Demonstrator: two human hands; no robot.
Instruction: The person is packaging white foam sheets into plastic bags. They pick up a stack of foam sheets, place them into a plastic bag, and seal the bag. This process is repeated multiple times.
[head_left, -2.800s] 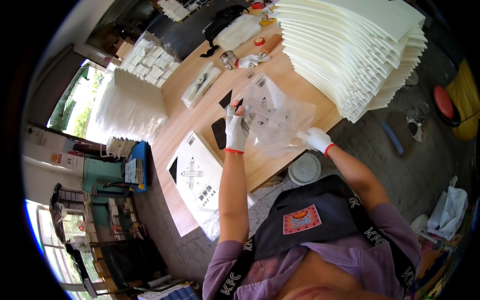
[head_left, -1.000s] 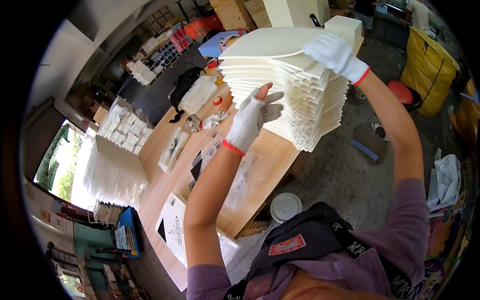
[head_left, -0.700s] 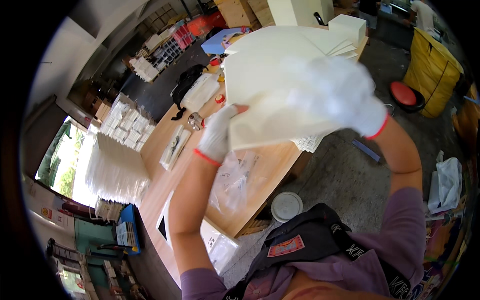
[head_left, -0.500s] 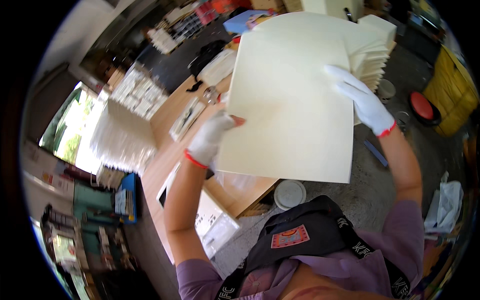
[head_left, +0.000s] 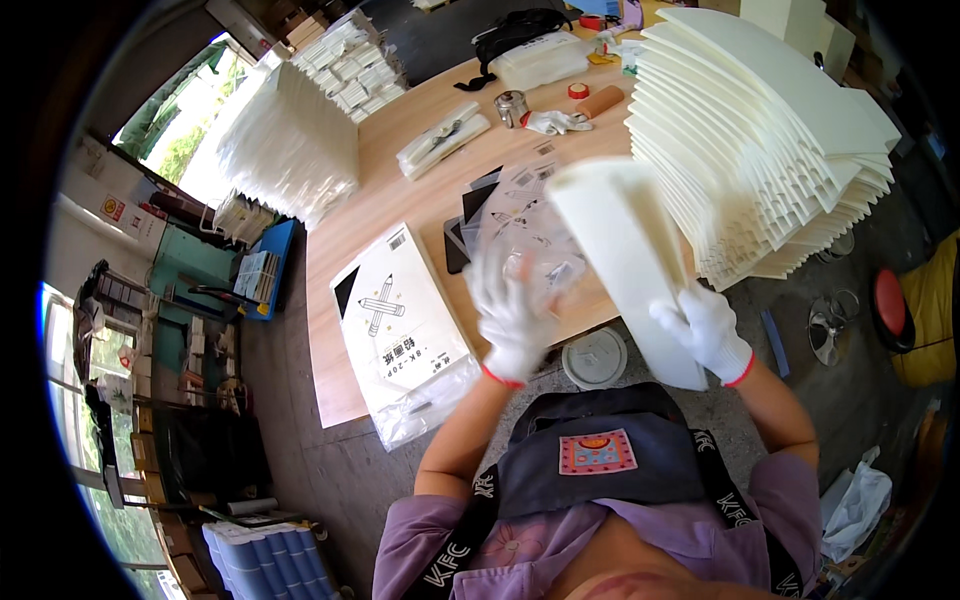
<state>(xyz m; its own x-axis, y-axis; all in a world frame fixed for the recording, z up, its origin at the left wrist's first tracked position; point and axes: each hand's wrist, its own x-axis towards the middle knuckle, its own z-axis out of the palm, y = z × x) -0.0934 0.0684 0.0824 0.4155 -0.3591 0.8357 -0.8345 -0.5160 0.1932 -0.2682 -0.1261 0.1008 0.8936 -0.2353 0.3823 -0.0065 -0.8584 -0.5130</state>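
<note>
In my right hand (head_left: 708,335), gloved in white with a red cuff, I grip a bundle of white paper sheets (head_left: 625,270) by its right edge. The bundle stands tilted and is blurred at the top. My left hand (head_left: 508,315), also gloved, is over a clear plastic bag (head_left: 540,215) with printing on it; its fingers are smeared by motion, and I cannot tell whether they touch the bag. A packed drawing paper pad (head_left: 395,310) in clear plastic, with crossed pencils on its cover, lies left of that hand. Beyond my right hand rises a fanned stack of white paper (head_left: 730,160).
On the wooden table (head_left: 345,255) are a dark flat item (head_left: 455,245), a white packet (head_left: 442,140), a metal cup (head_left: 510,108), a spare glove (head_left: 556,122) and a brown roll (head_left: 600,102). A tall plastic-wrapped stack (head_left: 290,145) is at left. Below the table's edge sits a white-lidded bucket (head_left: 594,358).
The bundle has moved down, turned from lying broad to standing narrow. My left hand has left its edge and gone over the plastic bag; my right hand has come lower and nearer. The view has shifted.
</note>
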